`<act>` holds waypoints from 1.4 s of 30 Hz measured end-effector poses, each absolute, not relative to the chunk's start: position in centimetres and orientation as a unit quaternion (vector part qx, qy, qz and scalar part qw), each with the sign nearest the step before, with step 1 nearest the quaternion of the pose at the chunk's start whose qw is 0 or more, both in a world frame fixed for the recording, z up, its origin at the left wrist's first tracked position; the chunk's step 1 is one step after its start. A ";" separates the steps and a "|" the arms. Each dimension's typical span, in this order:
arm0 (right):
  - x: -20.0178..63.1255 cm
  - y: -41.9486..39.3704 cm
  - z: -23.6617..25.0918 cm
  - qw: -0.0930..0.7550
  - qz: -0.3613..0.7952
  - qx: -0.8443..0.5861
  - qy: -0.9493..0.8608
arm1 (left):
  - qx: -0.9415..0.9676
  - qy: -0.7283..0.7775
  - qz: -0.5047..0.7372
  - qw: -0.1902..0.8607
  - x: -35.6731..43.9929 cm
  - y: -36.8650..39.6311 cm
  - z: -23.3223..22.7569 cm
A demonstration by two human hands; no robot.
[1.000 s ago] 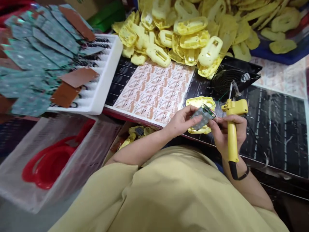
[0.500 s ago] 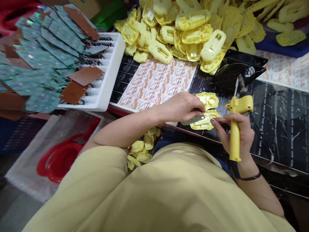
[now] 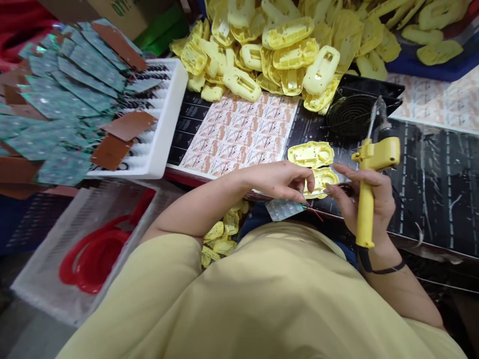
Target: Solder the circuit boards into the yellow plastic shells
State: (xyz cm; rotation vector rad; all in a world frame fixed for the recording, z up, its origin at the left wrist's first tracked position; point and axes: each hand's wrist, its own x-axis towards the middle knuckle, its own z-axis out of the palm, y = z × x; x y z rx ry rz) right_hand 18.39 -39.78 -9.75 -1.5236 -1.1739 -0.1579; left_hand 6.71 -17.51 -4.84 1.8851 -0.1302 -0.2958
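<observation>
Circuit board (image 3: 283, 209) hangs just below the worktop (image 3: 430, 179) edge, pinched in your left hand (image 3: 279, 180), its red wires (image 3: 313, 211) trailing toward 3 o'clock. Your right hand (image 3: 364, 199) is closed round the soldering gun (image 3: 368, 187), tip pointing to 12 o'clock. Two yellow shells (image 3: 311, 153) lie at 12 o'clock of the board.

A small electronics assembly workshop, seen from a worker's bench.

Yellow moulded plastic casings (image 3: 292, 45) lay heaped across the back of the bench, green circuit boards (image 3: 63, 99) stood racked in a white tray (image 3: 164, 129), and a yellow soldering gun (image 3: 368, 184) was held beside a small black fan (image 3: 355, 112). A sheet of printed labels (image 3: 239, 134) covered the worktop, with further casings in a blue bin (image 3: 430, 70).
</observation>
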 end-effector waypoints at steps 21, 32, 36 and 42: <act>17.6 -39.0 -9.6 0.650 -0.003 -0.609 -0.453 | 0.754 0.007 -0.012 0.657 6.2 -17.9 -6.2; 17.9 -37.9 -8.5 0.577 -0.110 -0.635 -0.502 | 0.790 -0.005 0.046 0.611 7.3 -19.2 -5.8; 18.6 -37.7 -8.0 0.578 -0.153 -0.607 -0.523 | 0.713 0.018 0.027 0.701 7.6 -19.0 -5.5; 22.0 -39.9 -8.8 0.606 -0.186 -0.611 -0.474 | 0.775 0.037 0.117 0.620 9.3 -15.5 -4.3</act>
